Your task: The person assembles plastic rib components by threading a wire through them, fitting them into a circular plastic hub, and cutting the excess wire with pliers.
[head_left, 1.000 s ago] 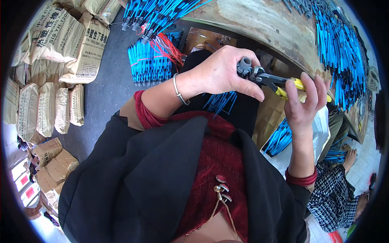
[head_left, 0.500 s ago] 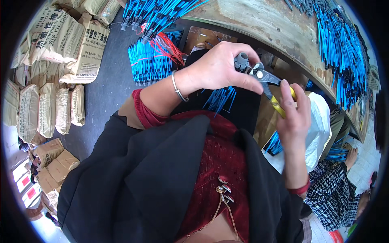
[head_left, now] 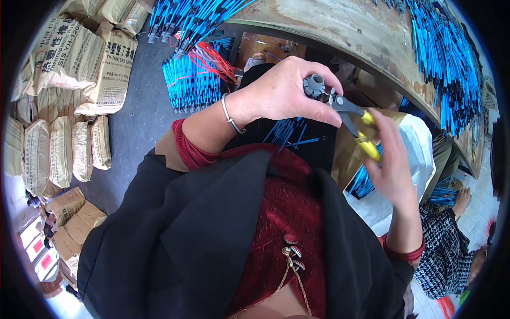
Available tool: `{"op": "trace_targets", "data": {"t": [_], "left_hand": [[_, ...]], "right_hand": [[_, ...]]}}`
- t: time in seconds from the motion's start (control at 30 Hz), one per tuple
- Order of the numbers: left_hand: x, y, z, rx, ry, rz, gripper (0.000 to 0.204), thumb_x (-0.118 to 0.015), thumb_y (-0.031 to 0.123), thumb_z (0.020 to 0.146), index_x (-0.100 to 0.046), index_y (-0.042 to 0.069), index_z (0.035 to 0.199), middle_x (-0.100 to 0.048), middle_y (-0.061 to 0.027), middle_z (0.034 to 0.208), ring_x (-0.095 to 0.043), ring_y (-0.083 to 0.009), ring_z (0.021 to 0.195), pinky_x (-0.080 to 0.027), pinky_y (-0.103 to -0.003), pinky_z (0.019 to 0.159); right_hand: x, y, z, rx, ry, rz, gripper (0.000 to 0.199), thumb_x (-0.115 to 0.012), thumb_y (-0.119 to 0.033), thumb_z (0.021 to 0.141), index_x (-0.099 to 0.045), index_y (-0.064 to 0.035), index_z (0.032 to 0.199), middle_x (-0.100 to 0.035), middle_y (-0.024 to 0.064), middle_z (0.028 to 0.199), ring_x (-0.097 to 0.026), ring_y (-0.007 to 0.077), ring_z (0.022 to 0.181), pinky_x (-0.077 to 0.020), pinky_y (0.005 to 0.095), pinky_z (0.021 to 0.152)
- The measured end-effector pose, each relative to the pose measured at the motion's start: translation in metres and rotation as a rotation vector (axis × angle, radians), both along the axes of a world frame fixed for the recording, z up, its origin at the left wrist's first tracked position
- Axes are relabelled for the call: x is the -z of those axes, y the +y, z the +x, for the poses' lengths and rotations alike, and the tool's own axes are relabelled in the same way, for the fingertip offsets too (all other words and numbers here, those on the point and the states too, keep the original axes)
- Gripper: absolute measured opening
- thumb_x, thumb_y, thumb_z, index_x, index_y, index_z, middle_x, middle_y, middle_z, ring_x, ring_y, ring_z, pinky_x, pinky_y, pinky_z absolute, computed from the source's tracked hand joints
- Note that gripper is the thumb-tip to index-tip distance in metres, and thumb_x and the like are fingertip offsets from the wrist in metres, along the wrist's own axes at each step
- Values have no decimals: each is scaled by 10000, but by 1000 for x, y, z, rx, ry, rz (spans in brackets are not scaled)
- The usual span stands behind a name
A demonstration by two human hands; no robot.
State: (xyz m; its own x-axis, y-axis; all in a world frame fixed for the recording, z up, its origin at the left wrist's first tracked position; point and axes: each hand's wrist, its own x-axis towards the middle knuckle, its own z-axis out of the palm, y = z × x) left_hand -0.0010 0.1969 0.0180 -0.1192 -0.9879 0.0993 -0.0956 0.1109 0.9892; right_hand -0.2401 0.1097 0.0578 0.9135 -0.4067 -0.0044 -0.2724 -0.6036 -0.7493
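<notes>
My left hand (head_left: 289,90) is closed around a grey plastic fitting (head_left: 314,84) with a round hollow end and a ribbed collar. Small metal-looking bits show beside it. Against the fitting's right side lie the jaws of a pair of pliers (head_left: 348,108) with yellow handles. My right hand (head_left: 392,159), blurred by motion, has its fingers around those handles, which are spread apart. Whether the jaws grip anything is hidden by my left fingers. Several thin blue strips (head_left: 289,133) lie on the dark cloth over my lap, below the left hand.
A wooden workbench (head_left: 340,26) runs across the top, piled with blue strips (head_left: 446,64) at right. Bundled blue strips (head_left: 191,80) and red cords (head_left: 215,61) stand at upper left. Paper sacks (head_left: 114,74) line the left. A white bag (head_left: 419,143) and a co-worker's checked sleeve (head_left: 446,250) are at right.
My right hand has shifted right and slightly down, its fingers looser on the pliers. The yellow handles have spread wider. My left hand still holds the fitting.
</notes>
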Motion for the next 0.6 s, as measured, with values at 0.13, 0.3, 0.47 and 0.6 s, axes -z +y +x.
{"op": "trace_targets", "data": {"t": [0.13, 0.3, 0.47, 0.6], "left_hand": [[5, -1, 4, -19, -7, -62, 386, -825, 124, 567, -642, 19, 890, -623, -29, 752, -571, -90, 679, -451, -220, 624], [3, -3, 4, 194, 46, -98, 376, -818, 115, 575, -639, 24, 893, -621, -24, 759, -565, -88, 681, -451, -221, 628], [8, -1, -1, -103, -27, -44, 377, -819, 117, 570, -638, 15, 883, -628, -30, 760, -574, -88, 679, -455, -225, 624], [0, -3, 0, -6, -12, 63, 333, -809, 109, 587, -641, 15, 860, -628, -28, 754, -575, -85, 673, -453, -223, 617]], "right_hand": [[4, -7, -13, -151, 58, -473, 727, -783, -80, 582, -407, 2, 1199, -587, 87, 837, -593, 168, 701, -490, 274, 578], [36, 5, -15, -132, 426, 1567, 631, -734, -39, 602, -449, 7, 1163, -611, 123, 866, -613, 238, 766, -485, 309, 661], [14, -12, -1, -108, -5, 480, 653, -808, -80, 547, -461, 40, 1087, -614, 172, 726, -628, 267, 607, -495, 318, 523], [4, -18, -7, -202, -20, -569, 753, -819, -125, 549, -397, 42, 1150, -610, 181, 734, -629, 280, 624, -502, 324, 533]]}}
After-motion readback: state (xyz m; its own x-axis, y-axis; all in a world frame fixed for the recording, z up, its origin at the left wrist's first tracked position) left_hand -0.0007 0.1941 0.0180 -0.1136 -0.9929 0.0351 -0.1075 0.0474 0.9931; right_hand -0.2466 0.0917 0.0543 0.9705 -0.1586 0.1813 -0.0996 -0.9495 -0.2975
